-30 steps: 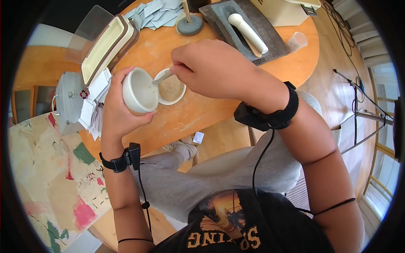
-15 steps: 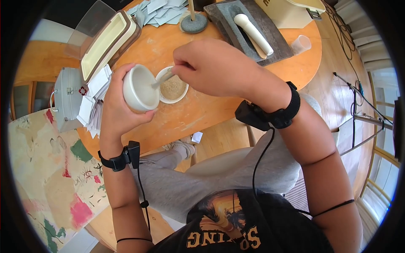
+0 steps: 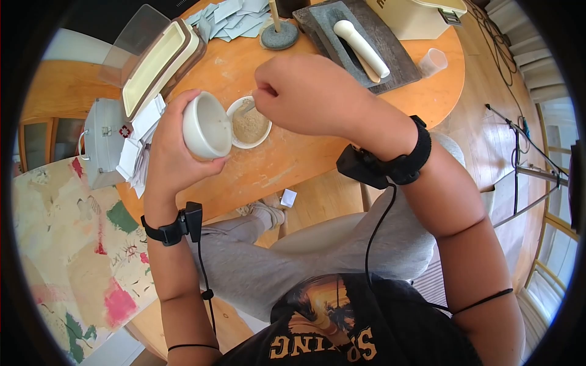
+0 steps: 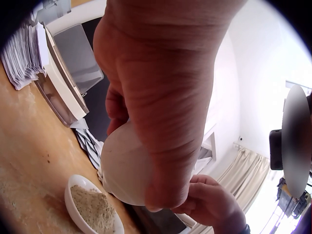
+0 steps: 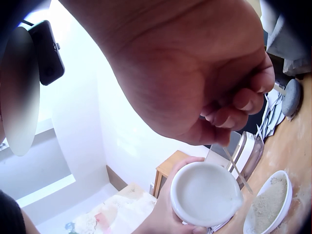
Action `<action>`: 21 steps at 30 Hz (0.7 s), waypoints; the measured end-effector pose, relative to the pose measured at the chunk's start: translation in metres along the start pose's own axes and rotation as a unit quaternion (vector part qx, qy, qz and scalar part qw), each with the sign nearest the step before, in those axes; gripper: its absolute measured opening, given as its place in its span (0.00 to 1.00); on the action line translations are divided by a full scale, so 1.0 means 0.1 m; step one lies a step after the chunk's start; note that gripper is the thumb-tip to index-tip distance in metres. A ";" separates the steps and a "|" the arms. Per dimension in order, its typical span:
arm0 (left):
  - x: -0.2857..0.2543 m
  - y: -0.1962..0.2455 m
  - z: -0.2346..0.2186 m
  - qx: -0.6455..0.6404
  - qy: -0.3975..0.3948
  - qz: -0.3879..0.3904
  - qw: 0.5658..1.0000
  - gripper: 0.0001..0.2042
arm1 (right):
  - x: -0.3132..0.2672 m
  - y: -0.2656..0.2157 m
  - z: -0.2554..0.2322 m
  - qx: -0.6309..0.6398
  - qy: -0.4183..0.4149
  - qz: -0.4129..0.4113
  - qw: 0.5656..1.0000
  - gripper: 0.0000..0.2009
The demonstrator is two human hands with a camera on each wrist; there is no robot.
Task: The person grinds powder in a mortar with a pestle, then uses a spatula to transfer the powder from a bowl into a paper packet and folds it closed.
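My left hand grips a white mortar round its outside, tilted with its mouth towards the right. A thin whitish film coats its inner wall. My right hand pinches a thin, narrow spatula between thumb and fingertips. Its tip points down towards a small white bowl of pale brown powder. That bowl stands on the table just right of the mortar, and in the left wrist view the powder is heaped. The spatula's upper part is hidden in my right hand.
White folded papers stand left of my left hand, near a cream box with its lid raised. Behind are blue-grey packets, a round stone base with a stick, a white pestle on a dark board, and a clear cup.
The spatula has moved from the mortar's lip to the right, over the bowl of powder. My left hand holds the mortar nearly where it was, slightly further from the bowl's middle.
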State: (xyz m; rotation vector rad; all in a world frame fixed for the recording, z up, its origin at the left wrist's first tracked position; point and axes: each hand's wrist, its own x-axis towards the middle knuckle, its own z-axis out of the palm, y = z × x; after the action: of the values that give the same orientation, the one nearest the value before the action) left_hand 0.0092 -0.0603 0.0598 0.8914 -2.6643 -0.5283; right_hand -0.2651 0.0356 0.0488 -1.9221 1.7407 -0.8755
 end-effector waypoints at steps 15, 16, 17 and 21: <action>0.00 0.00 -0.02 0.044 0.001 0.025 0.999 0.53 | 0.04 -0.03 -0.02 0.063 -0.012 0.033 0.997 0.16; 0.00 0.00 -0.02 0.048 0.002 0.027 0.998 0.53 | 0.04 -0.07 -0.09 0.081 -0.040 0.061 0.994 0.16; 0.00 0.01 -0.03 0.049 0.001 0.027 0.998 0.53 | 0.05 -0.09 -0.13 0.098 -0.070 0.090 0.989 0.16; 0.01 0.03 -0.02 0.050 0.000 0.022 0.999 0.53 | 0.05 -0.03 0.01 0.109 -0.019 0.031 0.993 0.15</action>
State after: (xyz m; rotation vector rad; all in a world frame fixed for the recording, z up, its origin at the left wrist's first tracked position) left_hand 0.0080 -0.0588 0.0633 0.8575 -2.7246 -0.3885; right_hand -0.2623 0.0307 0.0513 -1.7237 1.6016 -0.9573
